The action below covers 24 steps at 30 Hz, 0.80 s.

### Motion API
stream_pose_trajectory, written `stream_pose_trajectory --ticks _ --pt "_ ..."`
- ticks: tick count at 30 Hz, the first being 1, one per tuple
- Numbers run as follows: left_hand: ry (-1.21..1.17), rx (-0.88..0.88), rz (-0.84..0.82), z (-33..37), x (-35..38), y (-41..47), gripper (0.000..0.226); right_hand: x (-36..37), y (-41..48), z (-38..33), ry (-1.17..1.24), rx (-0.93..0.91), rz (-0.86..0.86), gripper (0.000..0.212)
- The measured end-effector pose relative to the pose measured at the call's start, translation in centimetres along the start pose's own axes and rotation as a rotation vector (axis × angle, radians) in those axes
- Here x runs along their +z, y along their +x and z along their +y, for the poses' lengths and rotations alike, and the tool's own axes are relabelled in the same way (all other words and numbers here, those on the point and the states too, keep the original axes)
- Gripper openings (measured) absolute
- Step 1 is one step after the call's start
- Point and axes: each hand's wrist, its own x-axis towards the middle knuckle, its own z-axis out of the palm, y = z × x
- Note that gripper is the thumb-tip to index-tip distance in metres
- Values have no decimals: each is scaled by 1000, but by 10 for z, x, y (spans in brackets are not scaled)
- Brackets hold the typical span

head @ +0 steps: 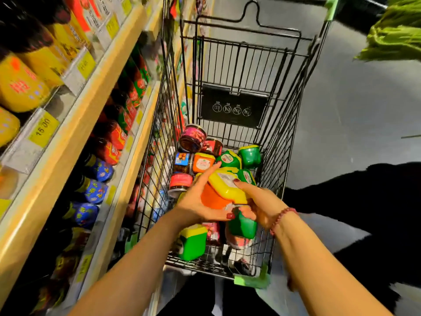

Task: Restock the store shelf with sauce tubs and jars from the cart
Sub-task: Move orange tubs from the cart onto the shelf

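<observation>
- Plastic, tilted, the orange sauce tub with a yellow lid (214,198) sat above the black wire cart (293,133), held between both hands.
- The left hand (196,201) cupped its side, fingers along the body and thumb curled beneath.
- The right hand (259,201) pressed its thumb on the lid, fingers curled under the rim against a green plastic tub (242,225).
- Dark glass jars (192,137) lay loose in the cart.
- The wood-edged store shelf (75,124) stood just beside the cart, on the left.

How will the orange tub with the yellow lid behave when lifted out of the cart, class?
The orange tub is probably stiff: its walls show no denting under the left hand and right hand. Its squarish, flat-sided shape makes rolling unlikely. The glossy plastic may be slippery, so a two-handed hold seems wise.
</observation>
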Motion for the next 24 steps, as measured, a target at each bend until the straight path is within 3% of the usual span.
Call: stream_pose_trajectory --ticks 2,10,14,19,21,24 --pt "5 6 24 5 0 1 101 2 -3 -9 -23 -36 -19 21" --pt "-181 -2 216 23 11 5 86 -8 -10 -27 -239 -199 -42 40" --pt "-257 -17 325 27 30 12 85 -21 1 -25 -290 -280 -89 83" --pt "-316 -66 608 34 69 24 74 -42 4 -27 -240 -307 -215 22" --pt "-285 -73 703 32 84 29 77 -55 3 -29 -234 -320 -280 19" --pt "-247 -84 712 34 106 29 86 -71 9 -36 -189 -264 -336 22"
